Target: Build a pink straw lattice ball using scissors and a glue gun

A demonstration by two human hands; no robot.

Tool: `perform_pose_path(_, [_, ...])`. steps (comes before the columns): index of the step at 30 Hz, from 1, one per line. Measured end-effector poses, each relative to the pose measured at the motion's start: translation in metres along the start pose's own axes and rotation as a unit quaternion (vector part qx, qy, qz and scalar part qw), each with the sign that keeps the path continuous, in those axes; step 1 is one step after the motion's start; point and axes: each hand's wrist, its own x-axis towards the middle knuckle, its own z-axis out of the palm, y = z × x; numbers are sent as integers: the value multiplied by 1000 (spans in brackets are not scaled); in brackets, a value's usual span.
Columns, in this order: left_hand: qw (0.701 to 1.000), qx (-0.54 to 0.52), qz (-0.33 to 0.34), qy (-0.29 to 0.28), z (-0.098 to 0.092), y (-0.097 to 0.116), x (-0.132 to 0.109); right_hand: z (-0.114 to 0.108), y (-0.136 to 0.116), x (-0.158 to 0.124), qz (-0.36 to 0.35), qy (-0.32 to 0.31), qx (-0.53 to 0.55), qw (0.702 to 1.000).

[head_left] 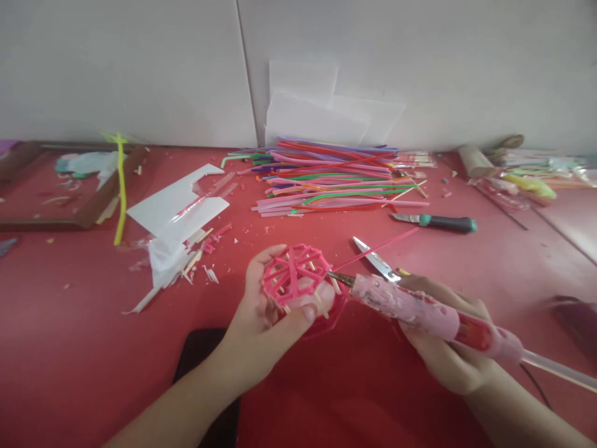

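My left hand is closed round a small pink wheel-shaped frame made of straw pieces and toothpicks, held just above the red table. My right hand grips a pink glue gun, crusted with dried glue, whose metal nozzle touches the frame's right edge. A clear glue stick pokes out of the gun's back end at the right. Under the gun lie scissors and a loose pink straw.
A heap of coloured straws lies at the back centre, with a green-handled utility knife in front of it. White paper scraps and straw offcuts sit to the left, beside a yellow-green straw and a brown tray. A dark object lies under my left forearm.
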Motion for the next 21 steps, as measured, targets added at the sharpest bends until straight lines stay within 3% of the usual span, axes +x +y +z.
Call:
perform_pose_path(9, [1000,8,-5,-9,-1,1,-3,0,7,-4,-25,12,11,1000])
perform_pose_path(21, [997,-42,-47,50,14,13,-7,0,3,0,-28,9,0,1000])
